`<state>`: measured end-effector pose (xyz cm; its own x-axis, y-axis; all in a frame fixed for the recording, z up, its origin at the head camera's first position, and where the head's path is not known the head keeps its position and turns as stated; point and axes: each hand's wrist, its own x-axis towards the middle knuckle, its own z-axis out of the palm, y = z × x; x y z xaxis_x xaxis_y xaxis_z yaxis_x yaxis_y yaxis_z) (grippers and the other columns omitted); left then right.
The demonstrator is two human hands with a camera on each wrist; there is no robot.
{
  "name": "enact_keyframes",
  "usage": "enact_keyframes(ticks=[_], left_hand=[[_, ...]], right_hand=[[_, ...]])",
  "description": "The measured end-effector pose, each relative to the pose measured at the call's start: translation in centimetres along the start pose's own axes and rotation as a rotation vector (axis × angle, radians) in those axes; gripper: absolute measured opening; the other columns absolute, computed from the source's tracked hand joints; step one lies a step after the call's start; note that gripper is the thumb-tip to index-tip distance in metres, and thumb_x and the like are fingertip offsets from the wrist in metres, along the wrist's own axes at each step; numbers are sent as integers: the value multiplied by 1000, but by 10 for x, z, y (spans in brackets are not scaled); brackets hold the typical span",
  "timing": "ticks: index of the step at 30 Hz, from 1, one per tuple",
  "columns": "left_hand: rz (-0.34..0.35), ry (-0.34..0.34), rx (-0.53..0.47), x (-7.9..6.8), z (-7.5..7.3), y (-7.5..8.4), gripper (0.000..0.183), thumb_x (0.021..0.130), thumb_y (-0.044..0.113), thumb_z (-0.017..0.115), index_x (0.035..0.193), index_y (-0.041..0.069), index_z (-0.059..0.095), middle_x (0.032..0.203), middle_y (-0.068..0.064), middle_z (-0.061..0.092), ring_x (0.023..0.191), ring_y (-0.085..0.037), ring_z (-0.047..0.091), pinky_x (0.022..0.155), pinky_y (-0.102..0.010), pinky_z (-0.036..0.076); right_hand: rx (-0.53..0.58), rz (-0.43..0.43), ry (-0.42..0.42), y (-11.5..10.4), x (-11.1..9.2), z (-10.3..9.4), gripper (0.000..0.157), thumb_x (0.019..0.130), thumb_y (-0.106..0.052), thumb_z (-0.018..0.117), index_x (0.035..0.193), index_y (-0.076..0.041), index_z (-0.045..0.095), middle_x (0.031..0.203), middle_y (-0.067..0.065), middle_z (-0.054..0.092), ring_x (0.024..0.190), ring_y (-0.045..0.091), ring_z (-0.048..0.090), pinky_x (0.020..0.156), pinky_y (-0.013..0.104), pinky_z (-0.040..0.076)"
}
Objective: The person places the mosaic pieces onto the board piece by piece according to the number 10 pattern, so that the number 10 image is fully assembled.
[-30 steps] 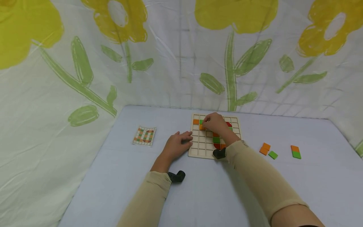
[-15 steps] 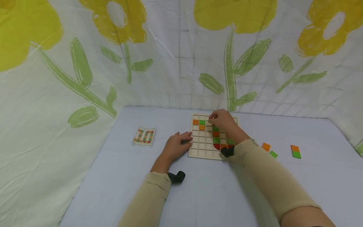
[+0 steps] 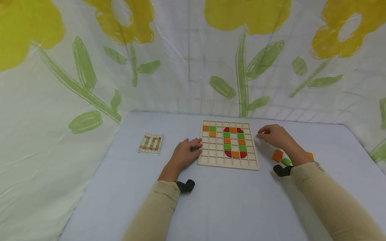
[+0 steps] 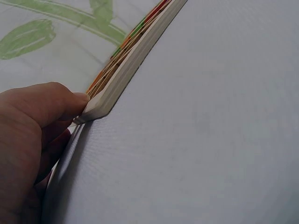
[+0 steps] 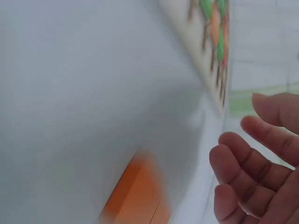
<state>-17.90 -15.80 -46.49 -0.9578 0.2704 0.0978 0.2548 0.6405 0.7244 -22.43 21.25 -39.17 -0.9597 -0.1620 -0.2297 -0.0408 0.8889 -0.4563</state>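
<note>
A pale wooden grid board [image 3: 212,160] lies on the table. On its right half, green and orange square tiles with red rounded corner tiles [image 3: 228,153] form an upright ring. Two orange tiles and a green tile [image 3: 212,128] sit at its upper left. My left hand [image 3: 184,153] rests against the board's left edge, its thumb [image 4: 77,103] touching the rim near a corner. Off the board's right side, my right hand [image 3: 275,135] is in the air with fingers loosely bent and nothing between them. Below it lie loose orange tiles [image 3: 277,155] and a green tile [image 3: 286,161].
A small pattern card [image 3: 151,144] with a coloured grid lies left of the board. Another orange tile [image 3: 310,155] shows partly behind the right wrist. A white cloth with yellow flowers [image 3: 265,15] hangs behind the table [image 3: 211,201].
My right hand has moved from above the upper part of the board to the right, clear of it, uncovering the ring of tiles. The left hand has stayed at the board's edge.
</note>
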Motion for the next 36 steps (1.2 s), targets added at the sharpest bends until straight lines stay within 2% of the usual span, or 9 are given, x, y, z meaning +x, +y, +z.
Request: enact_keyframes(ticks=[7,11,14,19,25,36], left_hand=[[5,1,3,0,-4,-1,29,93,25,68,119,14,72,140,9,58,134,-13,50,124,-33,23],[-5,0,15,1,-6,-4,29,93,27,68,120,15,72,141,10,57,135,-13,49,124,-33,23],[-8,-8,19,2,-7,-5,29,94,27,67,120,15,72,141,10,56,136,-13,49,124,-33,22],[-13,-13,4,2,-8,-5,29,94,26,67,120,15,72,141,9,56,135,-12,49,124,-32,21],[5,-1,-3,3,-4,-5,29,93,26,68,119,14,73,140,9,58,134,-11,50,124,-32,22],[-10,-16,-22,1,-1,-1,29,93,27,68,120,14,72,140,11,57,134,-10,49,124,-31,21]], right_hand=[[-45,-5,-27,39,-41,-11,48,93,-41,65,120,-2,65,108,20,66,91,30,61,70,39,54],[-91,14,-55,51,-58,-13,54,90,-44,68,119,2,66,105,18,66,90,29,60,68,37,53],[-112,33,-83,58,-67,-11,59,86,-46,71,117,4,67,106,22,65,91,31,60,69,39,53],[-103,51,-78,63,-73,-4,53,86,-42,72,113,4,69,109,26,65,92,34,61,70,41,54],[-94,54,-54,63,-78,-2,43,88,-35,71,109,2,70,109,24,68,94,35,62,72,45,54],[-59,35,-30,65,-86,2,35,88,-36,72,97,-6,59,90,9,59,78,22,52,60,28,42]])
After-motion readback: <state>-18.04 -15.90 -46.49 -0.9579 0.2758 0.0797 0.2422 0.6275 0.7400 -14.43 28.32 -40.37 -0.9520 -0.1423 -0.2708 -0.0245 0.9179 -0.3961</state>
